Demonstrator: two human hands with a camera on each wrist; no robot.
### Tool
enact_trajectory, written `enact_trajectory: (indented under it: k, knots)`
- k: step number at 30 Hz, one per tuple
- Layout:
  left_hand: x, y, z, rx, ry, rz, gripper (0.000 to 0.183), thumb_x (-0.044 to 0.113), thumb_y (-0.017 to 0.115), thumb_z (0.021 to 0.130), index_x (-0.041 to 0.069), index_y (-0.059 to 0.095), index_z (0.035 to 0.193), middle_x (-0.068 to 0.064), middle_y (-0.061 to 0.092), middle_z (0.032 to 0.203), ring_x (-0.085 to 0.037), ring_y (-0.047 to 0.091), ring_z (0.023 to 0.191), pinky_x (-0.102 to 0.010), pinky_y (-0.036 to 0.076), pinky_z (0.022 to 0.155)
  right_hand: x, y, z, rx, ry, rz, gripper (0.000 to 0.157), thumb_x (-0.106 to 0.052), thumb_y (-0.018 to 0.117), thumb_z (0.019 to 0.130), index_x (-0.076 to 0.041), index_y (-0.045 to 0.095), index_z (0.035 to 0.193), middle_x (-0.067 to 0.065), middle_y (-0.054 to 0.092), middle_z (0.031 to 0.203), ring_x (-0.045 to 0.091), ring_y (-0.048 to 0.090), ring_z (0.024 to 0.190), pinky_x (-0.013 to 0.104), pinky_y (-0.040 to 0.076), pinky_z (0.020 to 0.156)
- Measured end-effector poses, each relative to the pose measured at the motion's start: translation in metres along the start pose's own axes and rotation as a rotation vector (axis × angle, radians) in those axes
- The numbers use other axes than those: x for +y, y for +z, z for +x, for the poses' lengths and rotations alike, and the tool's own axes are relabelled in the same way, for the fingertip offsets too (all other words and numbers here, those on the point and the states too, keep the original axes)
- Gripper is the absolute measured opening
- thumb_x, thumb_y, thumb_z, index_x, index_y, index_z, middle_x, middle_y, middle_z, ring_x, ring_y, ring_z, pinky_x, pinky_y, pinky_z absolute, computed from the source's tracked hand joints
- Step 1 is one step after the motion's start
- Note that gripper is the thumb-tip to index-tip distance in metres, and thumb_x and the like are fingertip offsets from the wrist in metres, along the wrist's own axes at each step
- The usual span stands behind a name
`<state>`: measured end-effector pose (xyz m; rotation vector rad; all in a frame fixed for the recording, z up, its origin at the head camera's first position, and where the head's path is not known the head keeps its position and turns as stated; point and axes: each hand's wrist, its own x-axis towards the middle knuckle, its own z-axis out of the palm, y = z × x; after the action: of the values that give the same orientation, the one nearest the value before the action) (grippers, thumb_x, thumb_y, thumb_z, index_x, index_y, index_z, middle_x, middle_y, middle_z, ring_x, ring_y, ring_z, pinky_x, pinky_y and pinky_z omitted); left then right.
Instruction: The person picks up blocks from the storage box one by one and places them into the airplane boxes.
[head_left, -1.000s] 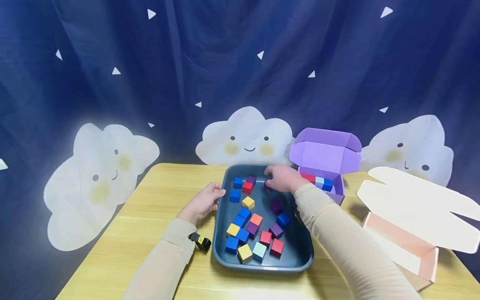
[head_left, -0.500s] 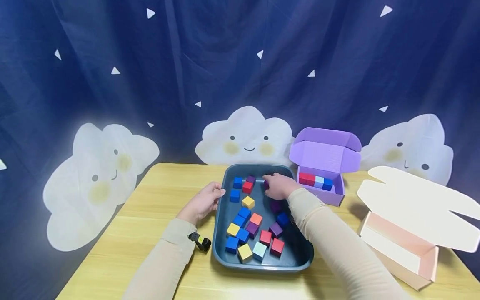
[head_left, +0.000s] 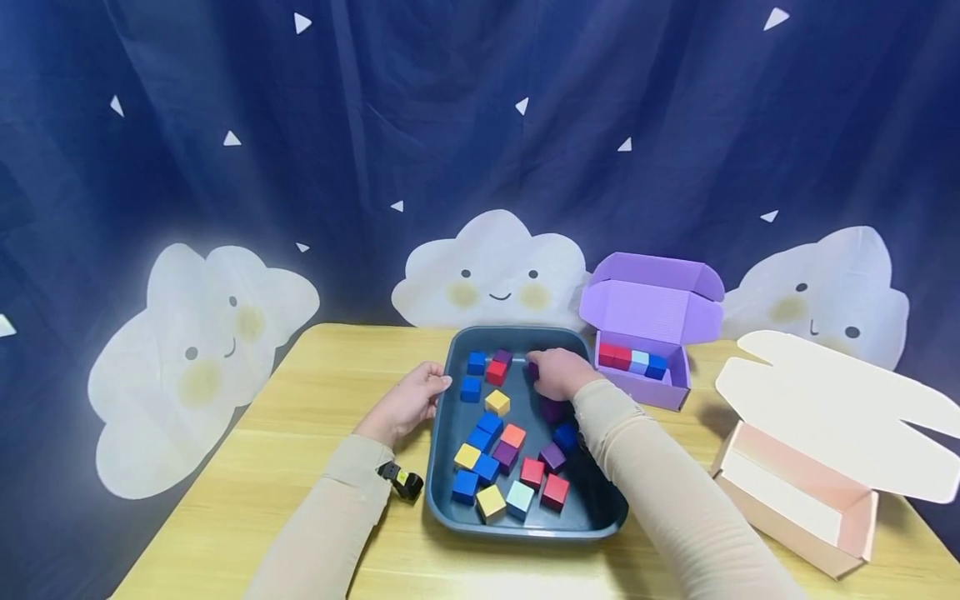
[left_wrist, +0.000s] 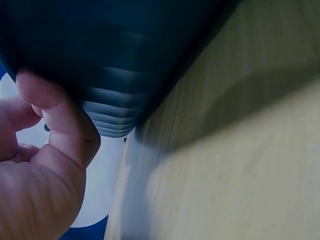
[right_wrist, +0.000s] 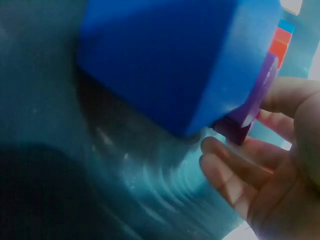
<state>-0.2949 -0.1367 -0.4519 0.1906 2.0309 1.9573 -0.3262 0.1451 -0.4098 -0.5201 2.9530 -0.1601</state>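
A dark blue-grey tray [head_left: 525, 532] stands on the table with several coloured cubes scattered in it. At its left rim my left hand [head_left: 405, 403] grips the edge; the left wrist view shows the thumb and fingers against the tray wall [left_wrist: 115, 97]. Inside the far right part of the tray, my right hand [head_left: 558, 374] pinches a purple cube [head_left: 534, 371], partly hidden by the fingers. In the right wrist view a blue cube [right_wrist: 160, 55] looms close to the camera, and the fingers are at the purple cube [right_wrist: 234, 131] behind it.
An open purple box [head_left: 643, 388] stands right of the tray, with a row of red, light blue and blue cubes [head_left: 656, 367] inside. Nearer on the right lies an open pale pink box [head_left: 795, 525], its lid folded back. A dark blue curtain [head_left: 480, 125] hangs behind the table.
My right hand has come down from above the tray's far right part onto the purple cube, then stayed nearly still. My left hand keeps its place on the rim.
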Motion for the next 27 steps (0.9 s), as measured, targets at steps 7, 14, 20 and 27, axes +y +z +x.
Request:
enact_trajectory:
  k: [7,14,20,27]
  knots:
    - [0.003,0.000,0.000,-0.001,0.002,-0.002,0.015,0.014,0.049,0.108,0.003,0.046,0.118,-0.014,0.056,0.096,-0.022,0.054,0.077,-0.028,0.049,0.064,-0.001,-0.001,0.000,0.047,-0.025,0.029,0.035,-0.009,0.065,0.092,-0.010,0.066,0.127,0.011,0.069,0.118,0.028,0.063,0.105,0.047,0.048,0.102]
    - [0.001,0.000,0.000,-0.005,-0.006,0.002,0.014,0.014,0.048,0.108,0.003,0.046,0.117,-0.013,0.056,0.095,-0.021,0.054,0.076,-0.028,0.048,0.063,0.000,0.001,-0.001,0.066,-0.060,0.045,0.024,-0.008,0.066,0.091,-0.012,0.070,0.115,0.007,0.070,0.111,0.026,0.063,0.100,0.045,0.050,0.099]
    - [0.000,0.000,0.001,-0.011,0.000,0.001,0.014,0.014,0.048,0.108,0.003,0.046,0.117,-0.013,0.056,0.095,-0.021,0.054,0.076,-0.028,0.048,0.064,-0.001,-0.005,-0.004,0.051,-0.078,0.048,0.018,-0.006,0.066,0.091,-0.014,0.072,0.106,0.005,0.070,0.104,0.024,0.062,0.093,0.044,0.053,0.095]
    - [-0.002,-0.001,0.002,-0.005,-0.002,-0.011,0.015,0.014,0.049,0.108,0.003,0.047,0.118,-0.015,0.057,0.097,-0.021,0.055,0.076,-0.028,0.049,0.063,0.001,-0.024,-0.011,0.007,-0.057,0.079,0.021,-0.005,0.065,0.092,-0.013,0.070,0.111,0.004,0.068,0.103,0.024,0.061,0.093,0.044,0.054,0.091]
